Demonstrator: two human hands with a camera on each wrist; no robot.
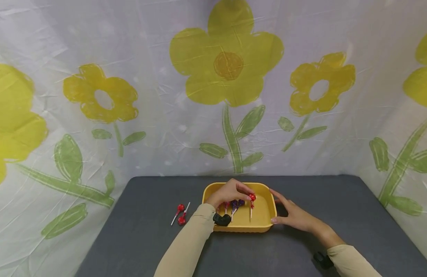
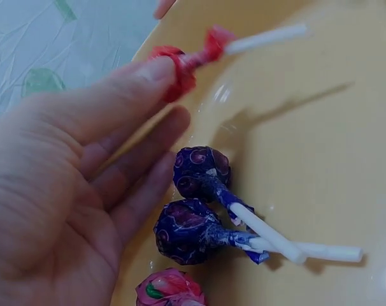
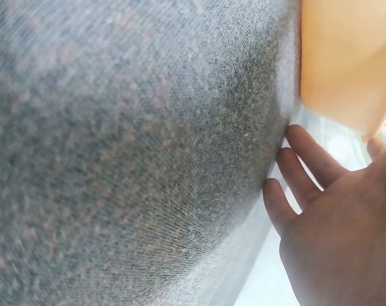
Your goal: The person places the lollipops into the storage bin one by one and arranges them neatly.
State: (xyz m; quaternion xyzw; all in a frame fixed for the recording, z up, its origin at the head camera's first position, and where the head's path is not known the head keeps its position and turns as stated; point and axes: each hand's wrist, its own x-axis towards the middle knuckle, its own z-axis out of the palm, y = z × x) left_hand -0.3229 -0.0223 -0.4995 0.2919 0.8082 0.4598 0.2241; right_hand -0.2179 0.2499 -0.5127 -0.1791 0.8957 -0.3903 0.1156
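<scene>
A yellow tray (image 1: pixel 244 229) sits on the dark table. Over it, my left hand (image 1: pixel 230 192) pinches a red-wrapped lollipop (image 2: pixel 174 73) by its candy head, between thumb and forefinger; its white stick points away from the hand. Beneath that hand, two purple-wrapped lollipops (image 2: pixel 190 233) lie in the tray with their sticks crossing. Beside them is a pink-wrapped lollipop (image 2: pixel 167 288), cut off by the left wrist view's edge. At the tray's right side, my right hand (image 1: pixel 298 217) spreads its thumb and forefinger along the rim, its other fingers extended low by the table.
Two more red lollipops (image 1: pixel 181 220) lie on the table (image 1: pixel 144 215) left of the tray. A flower-printed cloth (image 1: pixel 158 127) hangs behind and at both sides of the table. Each wrist carries a small black device (image 1: pixel 323 260).
</scene>
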